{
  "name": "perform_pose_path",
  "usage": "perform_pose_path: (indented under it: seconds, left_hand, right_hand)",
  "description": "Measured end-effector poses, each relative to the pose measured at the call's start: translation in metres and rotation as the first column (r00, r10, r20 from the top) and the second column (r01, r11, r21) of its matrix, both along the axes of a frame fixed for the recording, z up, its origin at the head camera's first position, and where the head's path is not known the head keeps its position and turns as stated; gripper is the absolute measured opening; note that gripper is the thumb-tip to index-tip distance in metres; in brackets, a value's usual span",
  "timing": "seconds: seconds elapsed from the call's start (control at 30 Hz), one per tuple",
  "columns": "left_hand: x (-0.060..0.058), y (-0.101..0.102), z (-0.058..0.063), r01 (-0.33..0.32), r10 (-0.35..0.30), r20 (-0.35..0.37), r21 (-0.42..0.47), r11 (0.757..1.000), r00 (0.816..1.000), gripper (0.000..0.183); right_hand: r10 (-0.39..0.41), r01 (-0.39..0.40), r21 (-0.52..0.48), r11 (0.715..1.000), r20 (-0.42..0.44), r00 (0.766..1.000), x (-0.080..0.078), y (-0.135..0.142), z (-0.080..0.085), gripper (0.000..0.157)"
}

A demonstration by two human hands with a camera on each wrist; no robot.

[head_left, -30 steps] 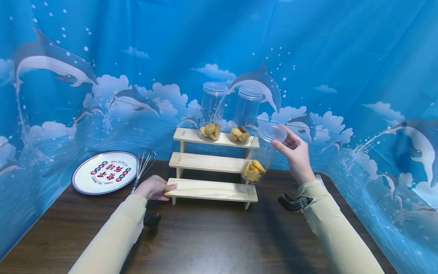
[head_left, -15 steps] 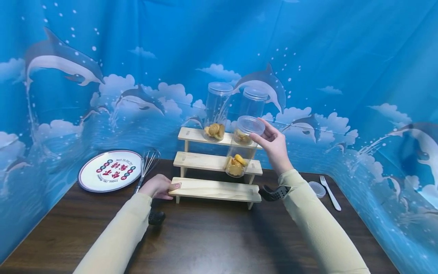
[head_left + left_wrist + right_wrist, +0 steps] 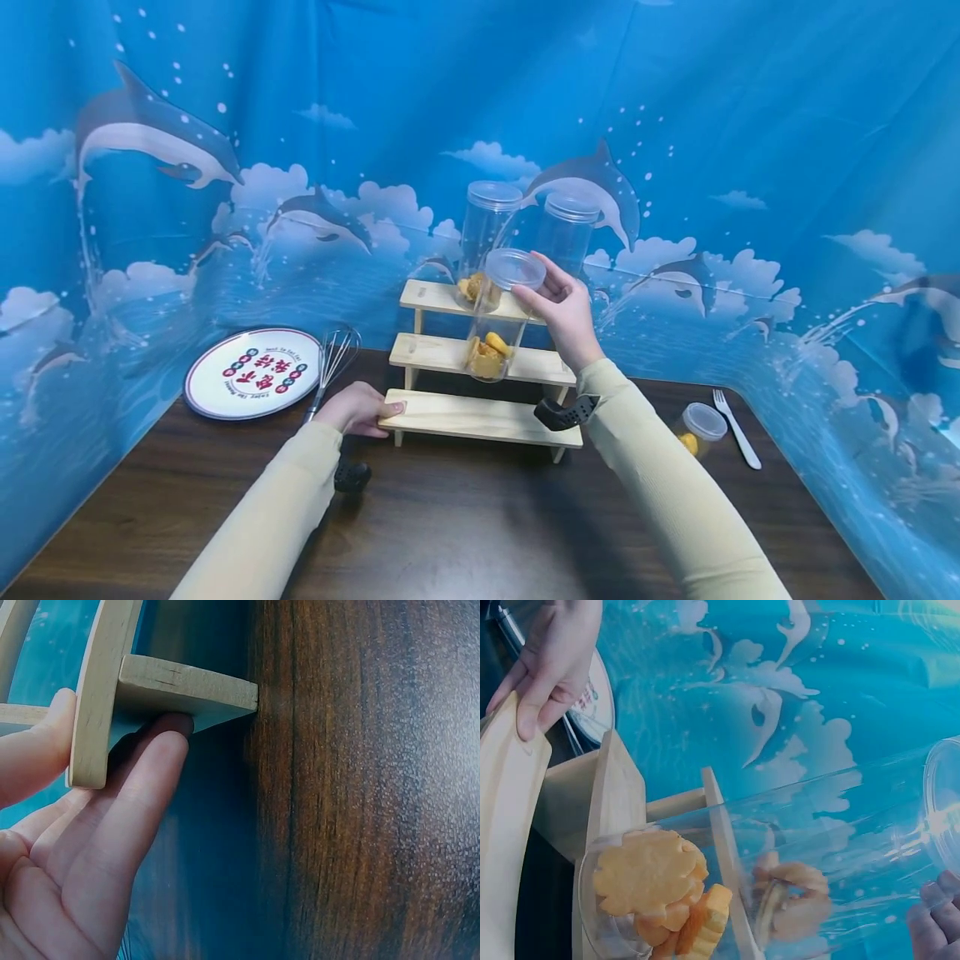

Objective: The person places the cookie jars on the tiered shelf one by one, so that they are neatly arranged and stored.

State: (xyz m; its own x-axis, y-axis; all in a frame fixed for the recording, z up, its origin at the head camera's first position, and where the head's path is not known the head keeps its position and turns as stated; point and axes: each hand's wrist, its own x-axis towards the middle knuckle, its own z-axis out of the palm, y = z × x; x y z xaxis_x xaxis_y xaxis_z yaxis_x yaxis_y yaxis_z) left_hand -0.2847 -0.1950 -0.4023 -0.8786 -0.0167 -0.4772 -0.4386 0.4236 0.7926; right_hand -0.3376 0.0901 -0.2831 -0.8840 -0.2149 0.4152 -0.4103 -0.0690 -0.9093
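My right hand (image 3: 566, 315) grips a tall clear jar (image 3: 497, 315) by its lidded top, thumb on the near side. Yellow and brown biscuit-like pieces (image 3: 649, 877) lie at its bottom. The jar leans slightly and overlaps the middle tier (image 3: 431, 352) of a wooden three-step stand in the head view. At the stand's lowest board (image 3: 487, 418), my left hand (image 3: 358, 408) pinches the left end, thumb on top and fingers underneath, as the left wrist view shows. Two similar lidded jars, left (image 3: 487, 229) and right (image 3: 566, 237), stand on the top tier (image 3: 429, 294).
Left of the stand are a whisk (image 3: 337, 358) and a white plate (image 3: 206, 379) with red lettering. At the right lie a small lidded tub (image 3: 703, 423) with yellow pieces inside and a white fork (image 3: 738, 432). A blue dolphin curtain (image 3: 405, 100) hangs behind the dark table (image 3: 435, 533).
My right hand has carried the jar leftward, from beside the stand's right end to in front of the middle tier. The small tub has come into sight. My left hand keeps its hold on the board.
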Motion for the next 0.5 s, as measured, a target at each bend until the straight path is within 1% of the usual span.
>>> perform_pose_path:
  seconds: [0.1, 0.37, 0.5]
  left_hand:
    - [-0.001, -0.001, 0.000, 0.004, -0.004, 0.007, -0.014, 1.000, 1.000, 0.039]
    - [-0.001, 0.000, 0.001, -0.003, 0.003, 0.015, 0.001, 1.000, 1.000, 0.039]
    - [-0.001, 0.000, 0.000, -0.010, 0.010, 0.013, 0.005, 1.000, 1.000, 0.038]
  right_hand:
    - [0.005, -0.005, 0.001, 1.000, 0.002, 1.000, -0.004, -0.005, -0.002, 0.067]
    - [-0.029, 0.029, 0.066, 0.997, -0.005, 1.000, -0.010, -0.014, -0.005, 0.073]
    - [-0.047, 0.048, 0.067, 0.997, -0.007, 0.999, -0.014, -0.018, -0.006, 0.074]
